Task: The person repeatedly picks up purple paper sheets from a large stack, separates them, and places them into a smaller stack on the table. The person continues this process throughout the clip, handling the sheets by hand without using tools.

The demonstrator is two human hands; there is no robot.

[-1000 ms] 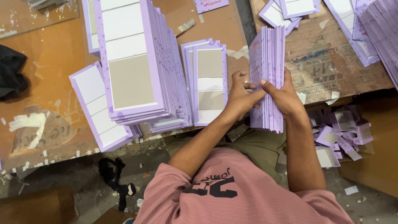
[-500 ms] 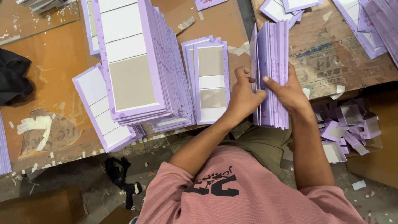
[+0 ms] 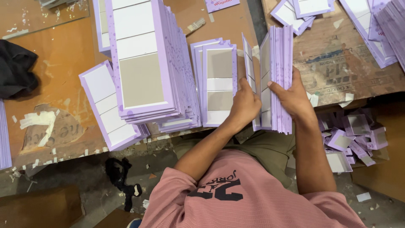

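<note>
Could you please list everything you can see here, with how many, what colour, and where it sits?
upright card stack: one, lilac and grey, on edge between both hands
tall card stack: one, lilac, white and grey, table centre-left
short card stack: one, lilac and grey, beside the left hand
single flat card: one, lilac and white, under the tall stack
loose cards: several, lilac, top right
offcuts: many, lilac and grey, in a heap at right
black cloth: one, left edge
table: one, brown
left hand: peeling one card off the stack
right hand: gripping the stack

bright, even overhead light | soft shadows — sharp | mild edge distortion
</note>
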